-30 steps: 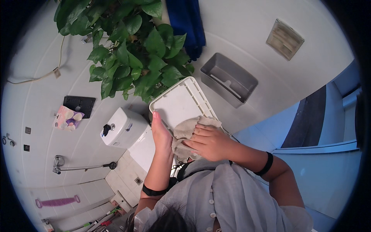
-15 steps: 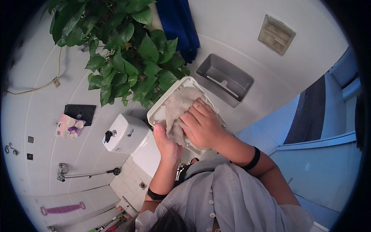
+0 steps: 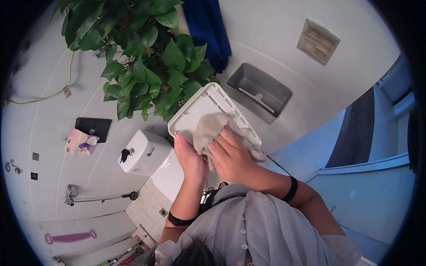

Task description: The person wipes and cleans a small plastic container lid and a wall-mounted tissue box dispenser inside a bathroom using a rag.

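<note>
A white rectangular plastic tray-like panel (image 3: 190,116) with a raised rim and a slotted side is held up in front of me. My left hand (image 3: 191,158) grips its near left edge, thumb over the rim and the other fingers hidden beneath. My right hand (image 3: 231,155) is closed on a beige-grey cloth (image 3: 213,126), which it presses against the panel's near right part. Bunched cloth hangs past the panel's edge below the right hand. The far left part of the panel's white surface shows bare.
A leafy green plant (image 3: 146,66) hangs beyond the panel, beside a blue towel (image 3: 206,33). A grey wall box (image 3: 262,91) is at the right. Below left stand a white toilet tank (image 3: 144,153) and a wall-mounted shower head (image 3: 133,195).
My right hand has drawn the cloth nearer to me across the panel, uncovering its far part. The left hand keeps its grip, and the panel has tilted slightly.
</note>
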Available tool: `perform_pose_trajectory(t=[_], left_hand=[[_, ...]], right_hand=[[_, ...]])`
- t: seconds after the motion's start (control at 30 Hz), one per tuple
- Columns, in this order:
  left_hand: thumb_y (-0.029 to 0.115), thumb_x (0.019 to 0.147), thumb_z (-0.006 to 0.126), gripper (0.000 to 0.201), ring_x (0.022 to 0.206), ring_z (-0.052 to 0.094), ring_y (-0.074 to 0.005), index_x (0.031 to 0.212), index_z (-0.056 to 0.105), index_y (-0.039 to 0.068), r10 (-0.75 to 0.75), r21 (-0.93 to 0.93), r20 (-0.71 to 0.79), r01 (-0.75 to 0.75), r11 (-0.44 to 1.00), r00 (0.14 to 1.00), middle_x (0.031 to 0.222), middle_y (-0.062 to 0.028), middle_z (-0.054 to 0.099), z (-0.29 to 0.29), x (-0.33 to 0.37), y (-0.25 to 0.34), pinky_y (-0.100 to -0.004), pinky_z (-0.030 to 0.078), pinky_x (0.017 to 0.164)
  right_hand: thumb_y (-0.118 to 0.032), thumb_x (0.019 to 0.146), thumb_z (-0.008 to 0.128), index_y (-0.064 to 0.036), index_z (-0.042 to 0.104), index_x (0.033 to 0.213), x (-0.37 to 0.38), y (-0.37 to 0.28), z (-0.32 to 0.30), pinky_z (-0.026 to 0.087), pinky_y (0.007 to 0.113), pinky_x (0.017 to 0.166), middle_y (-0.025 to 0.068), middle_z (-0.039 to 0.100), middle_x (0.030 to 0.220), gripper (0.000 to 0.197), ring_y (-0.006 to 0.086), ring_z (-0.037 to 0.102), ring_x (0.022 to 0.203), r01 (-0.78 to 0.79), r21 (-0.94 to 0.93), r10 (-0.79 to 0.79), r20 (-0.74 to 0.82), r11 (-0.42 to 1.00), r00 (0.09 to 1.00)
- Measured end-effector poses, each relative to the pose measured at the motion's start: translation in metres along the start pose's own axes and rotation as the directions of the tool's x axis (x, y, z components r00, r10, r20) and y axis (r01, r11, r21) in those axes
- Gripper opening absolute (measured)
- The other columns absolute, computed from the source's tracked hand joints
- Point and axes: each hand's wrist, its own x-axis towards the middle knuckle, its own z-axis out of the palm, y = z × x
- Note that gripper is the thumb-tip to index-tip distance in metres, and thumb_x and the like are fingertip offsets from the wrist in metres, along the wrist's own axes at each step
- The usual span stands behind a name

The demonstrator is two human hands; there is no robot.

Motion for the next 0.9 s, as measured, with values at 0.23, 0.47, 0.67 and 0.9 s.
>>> perform_pose_trajectory(t=[0.23,0.47,0.67,0.9], left_hand=[[0.041,0.103,0.036,0.05,0.114,0.056,-0.0269,0.132,0.041,0.0,0.099,-0.138,-0.067,-0.108,0.985,0.993,0.126,-0.0154,0.054,0.014,-0.007,0.013,-0.0401,0.046,0.098],[0.059,0.089,0.055,0.073,0.113,0.055,-0.0267,0.13,0.043,0.0,0.398,-0.015,-0.106,-0.402,0.916,0.911,0.125,-0.0129,0.053,0.001,0.012,0.043,-0.041,0.047,0.095],[0.054,0.095,0.048,0.066,0.119,0.05,-0.025,0.134,0.039,0.002,0.286,-0.1,-0.193,-0.309,0.946,0.939,0.13,-0.0114,0.048,0.012,0.021,0.05,-0.0393,0.042,0.1],[0.053,0.098,0.04,0.063,0.123,0.048,-0.0261,0.137,0.037,0.003,0.241,-0.103,-0.205,-0.265,0.959,0.949,0.136,-0.0118,0.045,0.023,0.012,0.041,-0.0406,0.039,0.104]], right_hand=[[-0.016,0.077,0.063,0.0011,0.057,0.104,0.017,0.007,0.0,0.041,0.052,0.098,0.0177,0.057,0.102,0.032,0.0399,0.051,0.105,-0.079,-0.067,0.075,-0.058,0.995,0.996],[-0.008,0.075,0.063,0.0066,0.055,0.108,-0.036,0.006,0.003,0.042,0.048,0.098,0.0206,0.055,0.107,0.037,0.0405,0.053,0.102,-0.162,-0.033,0.166,0.175,0.986,0.971],[-0.008,0.071,0.066,0.0051,0.057,0.103,-0.034,0.006,-0.002,0.04,0.048,0.1,0.0196,0.056,0.1,0.035,0.0393,0.054,0.101,-0.07,0.029,0.065,0.145,0.997,0.987],[-0.01,0.074,0.063,0.0045,0.058,0.101,-0.012,0.011,-0.006,0.038,0.048,0.102,0.0188,0.057,0.102,0.032,0.0379,0.054,0.101,-0.034,-0.05,0.037,0.052,0.998,0.998]])
